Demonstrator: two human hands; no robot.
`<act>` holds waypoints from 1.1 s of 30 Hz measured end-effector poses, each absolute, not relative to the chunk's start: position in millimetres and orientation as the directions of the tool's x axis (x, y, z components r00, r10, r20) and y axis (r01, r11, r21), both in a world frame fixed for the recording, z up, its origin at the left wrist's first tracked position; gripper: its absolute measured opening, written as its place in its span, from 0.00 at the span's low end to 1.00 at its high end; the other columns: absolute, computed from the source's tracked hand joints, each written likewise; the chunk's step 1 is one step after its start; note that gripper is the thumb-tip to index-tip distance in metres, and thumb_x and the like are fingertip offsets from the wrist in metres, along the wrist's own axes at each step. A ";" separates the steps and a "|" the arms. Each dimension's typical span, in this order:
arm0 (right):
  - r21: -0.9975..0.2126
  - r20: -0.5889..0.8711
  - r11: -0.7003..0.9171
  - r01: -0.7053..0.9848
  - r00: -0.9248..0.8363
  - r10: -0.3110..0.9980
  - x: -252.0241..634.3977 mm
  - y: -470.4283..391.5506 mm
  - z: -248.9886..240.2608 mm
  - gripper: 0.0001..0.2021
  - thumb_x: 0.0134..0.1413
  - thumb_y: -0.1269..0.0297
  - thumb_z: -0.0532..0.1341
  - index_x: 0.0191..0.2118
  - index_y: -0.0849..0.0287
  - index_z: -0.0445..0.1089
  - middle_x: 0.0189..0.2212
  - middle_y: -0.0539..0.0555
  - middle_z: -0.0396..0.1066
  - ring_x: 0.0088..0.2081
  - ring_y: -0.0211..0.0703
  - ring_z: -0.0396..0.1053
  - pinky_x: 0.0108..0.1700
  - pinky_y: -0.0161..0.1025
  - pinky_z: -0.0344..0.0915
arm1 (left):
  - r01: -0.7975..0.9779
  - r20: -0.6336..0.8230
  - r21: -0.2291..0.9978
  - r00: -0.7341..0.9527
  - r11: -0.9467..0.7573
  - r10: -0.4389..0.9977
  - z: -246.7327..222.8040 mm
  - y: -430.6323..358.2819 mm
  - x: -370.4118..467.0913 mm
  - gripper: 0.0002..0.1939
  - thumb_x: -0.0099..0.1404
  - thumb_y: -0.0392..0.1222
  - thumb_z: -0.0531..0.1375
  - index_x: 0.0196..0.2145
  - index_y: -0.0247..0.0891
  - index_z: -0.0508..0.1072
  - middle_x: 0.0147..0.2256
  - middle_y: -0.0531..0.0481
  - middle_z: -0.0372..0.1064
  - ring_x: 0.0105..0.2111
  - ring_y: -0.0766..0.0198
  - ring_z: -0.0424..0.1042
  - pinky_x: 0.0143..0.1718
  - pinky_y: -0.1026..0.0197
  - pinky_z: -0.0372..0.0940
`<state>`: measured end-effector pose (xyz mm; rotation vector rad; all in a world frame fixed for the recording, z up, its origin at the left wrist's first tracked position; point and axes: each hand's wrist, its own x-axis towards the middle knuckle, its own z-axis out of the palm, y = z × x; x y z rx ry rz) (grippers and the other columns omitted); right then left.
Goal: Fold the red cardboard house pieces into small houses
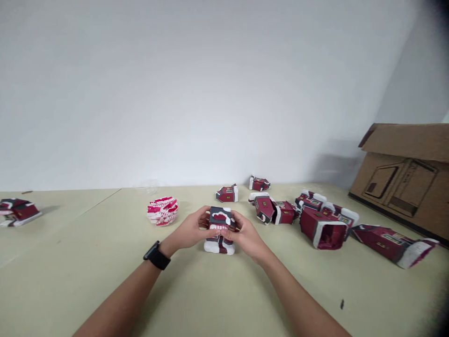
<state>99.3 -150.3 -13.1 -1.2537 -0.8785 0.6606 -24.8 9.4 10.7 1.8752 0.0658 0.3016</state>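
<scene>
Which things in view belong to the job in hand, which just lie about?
Job:
dark-red model house with white edging, held by left hand and right hand
other dark-red model houses, probably

Apparently lying about:
round red-and-white bundle
brown cardboard box

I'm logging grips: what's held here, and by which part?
A small red model house, by its upper sides, between the left hand and right hand, thumbs in front.

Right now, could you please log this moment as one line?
grip: left hand and right hand around red model house; left of it: red-white bundle; right side: cardboard box
</scene>
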 end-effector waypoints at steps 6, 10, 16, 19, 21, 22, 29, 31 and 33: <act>-0.980 0.181 0.195 0.036 0.565 0.805 97.2 -149.0 -17.5 0.34 0.51 0.39 0.66 0.58 0.52 0.65 0.55 0.58 0.70 0.60 0.55 0.65 0.60 0.51 0.63 | -0.055 0.185 0.940 0.911 -0.337 0.367 8.2 10.5 -76.7 0.24 0.61 0.51 0.69 0.51 0.41 0.70 0.52 0.43 0.75 0.51 0.53 0.76 0.54 0.51 0.73; -0.987 0.136 0.163 0.008 0.590 0.796 96.6 -150.5 -16.7 0.37 0.49 0.37 0.66 0.59 0.53 0.63 0.53 0.59 0.70 0.57 0.56 0.67 0.55 0.51 0.67 | 0.055 0.203 0.891 0.840 -0.451 0.503 -0.6 18.2 -137.9 0.28 0.60 0.52 0.70 0.55 0.43 0.69 0.54 0.45 0.74 0.55 0.52 0.75 0.60 0.49 0.70; -0.992 0.124 0.107 0.065 0.569 0.813 94.9 -147.3 -18.9 0.34 0.50 0.41 0.65 0.58 0.55 0.63 0.47 0.57 0.71 0.51 0.53 0.68 0.48 0.48 0.69 | 0.319 0.209 0.843 0.547 -0.433 0.811 -7.6 101.4 -249.7 0.37 0.54 0.63 0.69 0.55 0.41 0.68 0.53 0.42 0.76 0.53 0.46 0.76 0.53 0.47 0.74; -0.992 0.123 0.107 0.060 0.559 0.820 95.9 -145.9 -21.5 0.32 0.50 0.44 0.64 0.57 0.55 0.64 0.46 0.57 0.71 0.49 0.52 0.69 0.46 0.46 0.69 | 0.521 0.266 0.793 0.173 -0.317 0.948 -3.7 164.5 -315.2 0.47 0.43 0.69 0.68 0.55 0.43 0.63 0.60 0.38 0.69 0.56 0.38 0.72 0.54 0.40 0.72; -0.993 0.121 0.105 0.062 0.556 0.823 96.5 -145.5 -22.6 0.32 0.49 0.44 0.64 0.57 0.55 0.65 0.46 0.56 0.71 0.47 0.51 0.69 0.45 0.46 0.70 | 0.631 0.254 0.759 -0.058 -0.162 0.965 -3.4 197.0 -351.7 0.44 0.40 0.69 0.65 0.52 0.48 0.61 0.63 0.42 0.66 0.57 0.35 0.71 0.53 0.36 0.71; -0.993 0.119 0.101 0.063 0.554 0.824 96.6 -145.4 -22.9 0.31 0.49 0.44 0.64 0.56 0.55 0.65 0.45 0.56 0.71 0.47 0.51 0.69 0.45 0.46 0.70 | 0.644 0.260 0.752 -0.092 -0.142 0.961 -4.6 207.8 -364.9 0.41 0.42 0.68 0.63 0.51 0.49 0.61 0.63 0.44 0.66 0.56 0.36 0.72 0.51 0.37 0.71; -0.995 0.092 0.056 0.082 0.548 0.831 94.1 -145.9 -22.5 0.30 0.50 0.44 0.63 0.54 0.55 0.66 0.44 0.56 0.72 0.45 0.50 0.70 0.43 0.45 0.69 | 0.680 0.324 0.666 0.107 -0.307 0.940 -20.5 196.2 -340.9 0.30 0.49 0.59 0.60 0.49 0.48 0.64 0.60 0.46 0.69 0.51 0.44 0.76 0.46 0.45 0.74; -0.996 0.080 0.043 0.081 0.554 0.829 94.0 -145.4 -23.2 0.29 0.49 0.45 0.63 0.53 0.56 0.67 0.43 0.56 0.72 0.44 0.49 0.70 0.42 0.44 0.69 | 0.671 0.362 0.623 0.208 -0.402 0.909 -20.0 178.7 -307.0 0.34 0.52 0.60 0.59 0.54 0.43 0.65 0.61 0.39 0.68 0.52 0.43 0.76 0.48 0.45 0.74; -0.996 0.075 0.038 0.076 0.574 0.815 95.1 -143.8 -25.0 0.27 0.47 0.47 0.62 0.52 0.56 0.68 0.41 0.55 0.72 0.42 0.48 0.70 0.40 0.43 0.68 | 0.627 0.401 0.596 0.310 -0.502 0.862 -15.3 157.0 -267.4 0.37 0.56 0.60 0.57 0.59 0.39 0.62 0.61 0.35 0.66 0.53 0.45 0.75 0.48 0.47 0.74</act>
